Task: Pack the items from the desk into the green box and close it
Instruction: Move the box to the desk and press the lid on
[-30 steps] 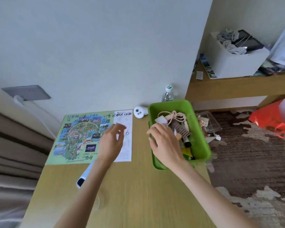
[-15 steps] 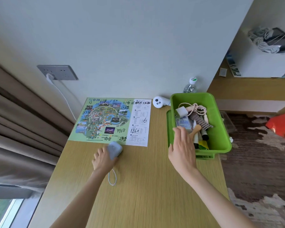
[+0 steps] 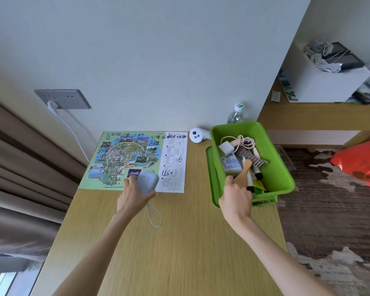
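Note:
The open green box (image 3: 273, 144) stands at the desk's right edge, holding a rope, a white charger, a packet, a wooden spoon and pens. Its green lid (image 3: 210, 167) lies under it, sticking out on the left. My right hand (image 3: 236, 196) grips the box's near left rim. My left hand (image 3: 132, 196) holds a pale blue-grey oval device (image 3: 147, 182) lifted just above the desk, with its white cord loop (image 3: 154, 215) hanging below. A printed map (image 3: 135, 159) lies flat on the desk behind my left hand. A white controller (image 3: 197, 135) rests near the wall, left of the box.
A water bottle (image 3: 235, 115) stands behind the box against the wall. A wall socket (image 3: 62, 99) with a white plug and cable is at the left, above brown curtains (image 3: 19, 167). A shelf with a white bin (image 3: 323, 82) is at the right; a red bag (image 3: 359, 163) lies on the carpet.
My left hand took the oval device from the desk and lifted it toward the map's lower edge. My right hand moved from inside the box to its near left rim.

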`<state>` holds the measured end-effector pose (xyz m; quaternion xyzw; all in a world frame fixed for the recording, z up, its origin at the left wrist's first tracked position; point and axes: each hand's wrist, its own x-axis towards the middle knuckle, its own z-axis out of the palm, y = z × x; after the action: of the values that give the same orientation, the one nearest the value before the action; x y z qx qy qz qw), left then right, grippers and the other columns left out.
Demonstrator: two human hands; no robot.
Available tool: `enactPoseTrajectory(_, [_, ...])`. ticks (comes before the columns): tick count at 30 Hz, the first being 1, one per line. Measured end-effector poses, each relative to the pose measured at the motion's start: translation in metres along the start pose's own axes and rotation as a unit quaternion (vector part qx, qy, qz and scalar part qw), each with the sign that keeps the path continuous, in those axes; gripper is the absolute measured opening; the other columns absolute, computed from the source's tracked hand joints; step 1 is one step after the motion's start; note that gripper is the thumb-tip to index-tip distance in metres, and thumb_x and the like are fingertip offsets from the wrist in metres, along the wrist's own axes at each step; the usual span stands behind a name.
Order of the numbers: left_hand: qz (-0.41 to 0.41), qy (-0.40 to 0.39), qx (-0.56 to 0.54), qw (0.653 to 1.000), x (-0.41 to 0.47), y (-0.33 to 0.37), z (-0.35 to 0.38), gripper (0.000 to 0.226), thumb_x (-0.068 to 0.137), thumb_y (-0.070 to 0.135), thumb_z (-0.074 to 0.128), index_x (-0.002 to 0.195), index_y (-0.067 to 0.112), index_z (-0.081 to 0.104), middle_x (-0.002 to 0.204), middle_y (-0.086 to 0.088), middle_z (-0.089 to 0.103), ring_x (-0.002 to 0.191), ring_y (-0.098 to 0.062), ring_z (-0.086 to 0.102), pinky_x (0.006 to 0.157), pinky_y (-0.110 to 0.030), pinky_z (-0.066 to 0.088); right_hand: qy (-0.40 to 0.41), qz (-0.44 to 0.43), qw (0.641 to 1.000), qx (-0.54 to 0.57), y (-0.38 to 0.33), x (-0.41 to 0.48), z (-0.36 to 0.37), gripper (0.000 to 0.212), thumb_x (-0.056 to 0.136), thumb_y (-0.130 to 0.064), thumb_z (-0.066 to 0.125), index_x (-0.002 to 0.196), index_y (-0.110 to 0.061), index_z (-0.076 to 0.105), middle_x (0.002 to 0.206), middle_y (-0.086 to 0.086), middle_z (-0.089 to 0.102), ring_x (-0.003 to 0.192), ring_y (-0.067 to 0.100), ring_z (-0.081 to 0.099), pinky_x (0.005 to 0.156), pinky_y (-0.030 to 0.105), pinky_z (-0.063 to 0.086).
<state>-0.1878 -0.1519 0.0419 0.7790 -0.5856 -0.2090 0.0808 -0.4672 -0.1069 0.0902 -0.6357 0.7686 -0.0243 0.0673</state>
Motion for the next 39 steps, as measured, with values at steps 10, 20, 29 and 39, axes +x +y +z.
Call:
enactPoseTrajectory(10, [0.161,0.023,-0.119,0.980,-0.016,0.095,-0.045,0.070,0.071,0.045,0.075,0.123,0.018,0.037,0.118,0.000,0.040,0.095,-0.023,0.052,0.070,-0.043,0.054,0.131,-0.089,0.986,0.054,0.059,-0.026,0.003,0.040,0.050,0.011,0.077,0.084,-0.005,0.065,0.063,0.004,0.071,0.050,0.019,0.064,0.047,0.023,0.045])
enactPoseTrajectory(20, [0.340,0.002,-0.067,0.938,-0.021,0.205,-0.024,0.073,0.065,0.038,0.079,0.125,0.014,0.046,0.114,-0.004,0.045,0.103,-0.027,0.051,0.076,-0.041,0.048,0.110,-0.191,0.972,0.078,0.124,-0.010,-0.013,0.032,0.068,0.004,0.082,0.093,-0.011,0.070,0.077,0.000,0.073,0.065,0.013,0.062,0.064,0.026,0.046])
enactPoseTrajectory(29, [0.437,-0.043,0.009,0.899,-0.006,0.274,0.019,0.080,0.065,0.042,0.080,0.132,0.016,0.045,0.119,-0.006,0.047,0.110,-0.026,0.048,0.088,-0.044,0.047,0.144,-0.163,0.971,0.098,0.167,0.006,-0.031,0.039,0.085,-0.054,0.063,0.102,-0.020,0.066,0.106,-0.006,0.062,0.107,0.013,0.053,0.094,0.031,0.037])
enactPoseTrajectory(39, [0.476,-0.054,0.123,0.869,-0.004,0.303,0.084,0.067,0.076,0.047,0.071,0.131,0.017,0.048,0.118,-0.005,0.049,0.112,-0.026,0.042,0.089,-0.036,0.037,0.138,0.015,0.954,0.265,0.169,0.028,-0.018,0.034,0.093,-0.018,0.060,0.125,-0.012,0.052,0.122,0.000,0.056,0.117,0.018,0.052,0.084,0.033,0.051])
